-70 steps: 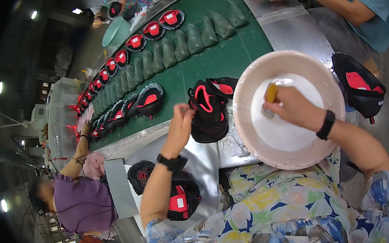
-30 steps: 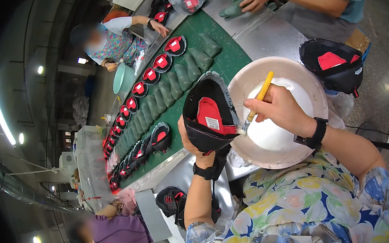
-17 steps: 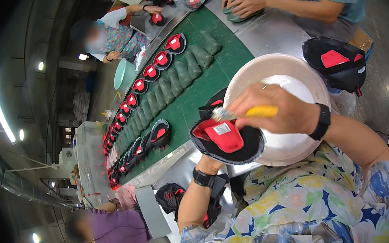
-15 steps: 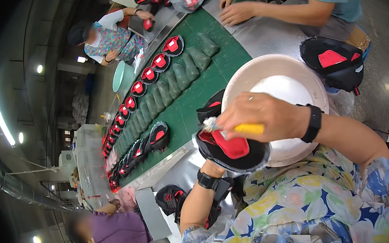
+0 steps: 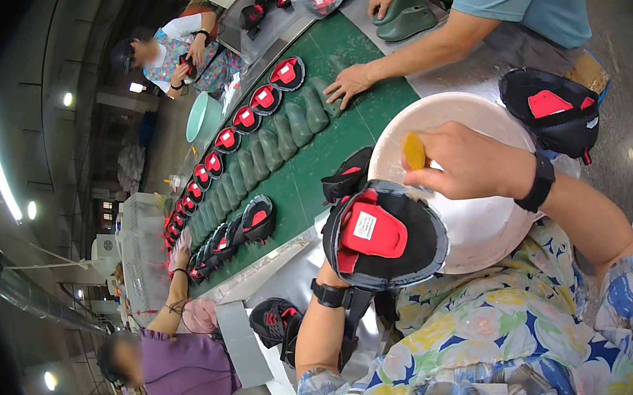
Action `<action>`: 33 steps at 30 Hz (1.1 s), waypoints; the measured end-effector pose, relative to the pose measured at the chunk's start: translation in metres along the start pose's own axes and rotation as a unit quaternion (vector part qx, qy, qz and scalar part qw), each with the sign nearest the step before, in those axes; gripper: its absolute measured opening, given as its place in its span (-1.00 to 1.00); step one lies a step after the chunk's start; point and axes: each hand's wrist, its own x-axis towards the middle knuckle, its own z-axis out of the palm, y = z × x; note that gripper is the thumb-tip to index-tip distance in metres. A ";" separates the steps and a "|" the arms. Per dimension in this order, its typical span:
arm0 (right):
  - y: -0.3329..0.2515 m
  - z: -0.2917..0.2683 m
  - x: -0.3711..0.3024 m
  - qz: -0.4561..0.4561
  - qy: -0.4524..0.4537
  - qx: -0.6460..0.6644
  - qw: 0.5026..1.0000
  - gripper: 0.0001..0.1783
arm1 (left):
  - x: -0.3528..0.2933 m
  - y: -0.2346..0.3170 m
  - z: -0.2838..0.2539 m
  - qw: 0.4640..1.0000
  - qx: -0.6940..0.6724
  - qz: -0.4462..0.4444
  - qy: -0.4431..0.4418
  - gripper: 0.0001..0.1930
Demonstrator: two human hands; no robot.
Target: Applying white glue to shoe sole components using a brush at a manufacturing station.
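My left hand [image 5: 332, 275], mostly hidden underneath, holds up a black shoe upper [image 5: 422, 239]. Its underside faces up, showing a red inner piece [image 5: 394, 241] with a white label and a grey, whitish rim. In my right hand [image 5: 461, 161], closed in a grip, is a brush with a yellow handle [image 5: 414, 151]. The pale bristles [image 5: 419, 194] meet the upper's edge on the far side. Just beyond, a large pale pink basin [image 5: 404, 118] holds white material, and my right hand is above it.
Green shoe lasts [image 5: 267, 147] and rows of black-and-red uppers [image 5: 265, 99] line the green work surface [image 5: 319, 170]. Another upper [image 5: 557, 108] lies right of the basin. A co-worker's hand [image 5: 350, 83] reaches onto the green surface; black shoes [image 5: 273, 321] sit near my left forearm.
The upper has turned and tilted, so its label now shows. My right hand moved right and slightly up, with the brush handle now upright. A co-worker's arm now reaches over the lasts.
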 end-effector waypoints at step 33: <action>0.020 0.015 -0.042 0.276 0.107 0.137 0.945 -0.89 | 0.038 0.060 -0.292 0.916 0.067 0.115 0.378 -0.53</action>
